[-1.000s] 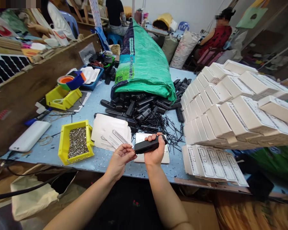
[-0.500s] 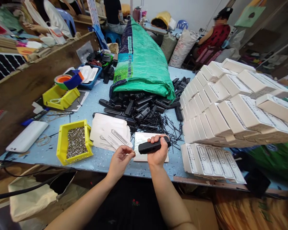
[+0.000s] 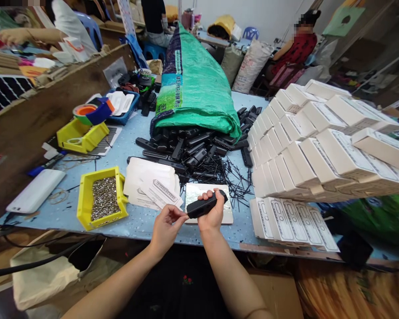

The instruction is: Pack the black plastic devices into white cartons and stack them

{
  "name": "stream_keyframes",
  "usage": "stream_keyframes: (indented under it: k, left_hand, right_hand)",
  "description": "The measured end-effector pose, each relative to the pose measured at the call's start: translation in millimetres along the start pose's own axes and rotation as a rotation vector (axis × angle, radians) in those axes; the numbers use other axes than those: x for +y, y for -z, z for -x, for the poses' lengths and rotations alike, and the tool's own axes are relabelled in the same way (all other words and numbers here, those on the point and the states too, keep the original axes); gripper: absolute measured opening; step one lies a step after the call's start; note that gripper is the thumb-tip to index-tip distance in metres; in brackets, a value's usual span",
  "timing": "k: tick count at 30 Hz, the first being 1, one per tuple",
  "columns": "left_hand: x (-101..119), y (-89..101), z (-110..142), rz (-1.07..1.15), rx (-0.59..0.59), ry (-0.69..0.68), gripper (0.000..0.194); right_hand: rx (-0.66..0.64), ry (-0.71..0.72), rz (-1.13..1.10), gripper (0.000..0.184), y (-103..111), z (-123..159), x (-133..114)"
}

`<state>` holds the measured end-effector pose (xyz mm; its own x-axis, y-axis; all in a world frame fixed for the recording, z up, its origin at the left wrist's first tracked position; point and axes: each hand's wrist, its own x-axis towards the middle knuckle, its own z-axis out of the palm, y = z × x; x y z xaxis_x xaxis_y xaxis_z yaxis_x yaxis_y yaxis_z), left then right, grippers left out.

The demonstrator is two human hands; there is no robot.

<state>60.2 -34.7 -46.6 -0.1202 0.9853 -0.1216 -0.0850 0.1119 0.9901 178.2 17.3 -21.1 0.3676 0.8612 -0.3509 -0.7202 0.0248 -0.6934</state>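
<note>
In my right hand (image 3: 213, 215) I grip a long black plastic piece with a ribbed side (image 3: 202, 207), tilted so its left end is lower. The fingers of my left hand (image 3: 168, 227) are pinched together against that left end. Whatever sits between those fingertips is hidden or too small to make out. Below the black piece lies a white box with a shiny top (image 3: 228, 216). Printed paper sheets (image 3: 146, 177) are stacked just left of it. A yellow bin (image 3: 83, 199) of small metal parts stands further left.
Behind my hands, black plastic pieces (image 3: 199, 155) and thin black sticks (image 3: 234, 177) spill from a green sack (image 3: 206, 88). White boxes (image 3: 292, 164) are stacked high on the right. A white power bank (image 3: 36, 190) lies left. Other people sit in the background.
My right hand has moved left and slightly down, turning the black piece so its ribbed side shows. Its left end now meets my left fingertips.
</note>
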Motion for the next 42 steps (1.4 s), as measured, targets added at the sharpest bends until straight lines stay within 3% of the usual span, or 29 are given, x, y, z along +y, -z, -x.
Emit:
stream_keyframes:
  k: [3, 6, 8, 10, 12, 14, 16, 19, 22, 25, 27, 30, 32, 35, 37, 39, 42]
  left_hand:
    - [-2, 22.4, -16, -0.395, -0.135, -0.177, 0.034]
    - [2, 57.8, -49, -0.941, -0.292, -0.418, 0.06]
    - [6, 77.6, -71, -1.209, -0.375, -0.491, 0.062]
    - [12, 89.3, -83, -1.374, -0.436, -0.529, 0.056]
    - [24, 93.9, -86, -1.45, -0.472, -0.523, 0.036]
    - [40, 94.2, -79, -1.417, -0.505, -0.447, 0.024]
    - [57, 91.0, -68, -1.24, -0.543, -0.33, 0.028]
    - [71, 77.9, -50, -0.767, -0.584, -0.167, 0.037]
    - [66, 59.8, -37, -0.409, -0.541, -0.021, 0.026]
    - [49, 51.6, -30, -0.296, -0.591, 0.128, 0.039]
    - [38, 55.6, -27, -0.312, -0.668, 0.153, 0.071]
    - [34, 69.8, -24, -0.538, -0.604, 0.124, 0.109]
    - [38, 77.5, -24, -0.721, -0.562, 0.052, 0.103]
    - [48, 76.6, -24, -0.805, -0.606, -0.173, 0.053]
    - [49, 66.8, -22, -0.784, -0.629, -0.249, 0.035]
    - [46, 52.9, -19, -0.758, -0.596, -0.242, 0.046]
    - [38, 33.5, -16, -0.669, -0.447, -0.188, 0.087]
  right_hand:
    - [-0.085, 0.173, 0.105, 0.024, 17, -4, -4]
    - [-0.404, 0.458, 0.44, 0.023, 39, -17, -11]
    - [-0.564, 0.441, 0.661, 0.022, 50, -33, -12]
    - [-0.491, 0.321, 0.703, 0.022, 58, -50, -12]
    - [-0.288, 0.267, 0.733, 0.03, 63, -64, -12]
    - [-0.169, 0.369, 0.905, 0.043, 64, -67, -13]
    - [-0.197, 0.604, 1.101, 0.046, 60, -57, -15]
    - [-0.521, 0.959, 1.144, 0.033, 41, -24, -17]
    - [-0.847, 1.095, 1.186, 0.04, 15, 4, -15]
    - [-0.904, 1.037, 1.274, 0.032, 7, 15, -10]
    - [-0.999, 0.911, 1.295, 0.018, 13, 15, -9]
    - [-1.15, 0.647, 1.313, 0.017, 25, 15, -12]
    - [-1.119, 0.502, 1.245, 0.021, 29, 13, -13]
    - [-0.853, 0.331, 0.884, 0.027, 28, 9, -5]
    - [-0.707, 0.153, 0.653, 0.031, 28, 6, 4]
    - [-0.71, 0.013, 0.575, 0.04, 29, 5, 10]
    - [-0.896, 0.087, 0.623, 0.042, 31, 8, 9]
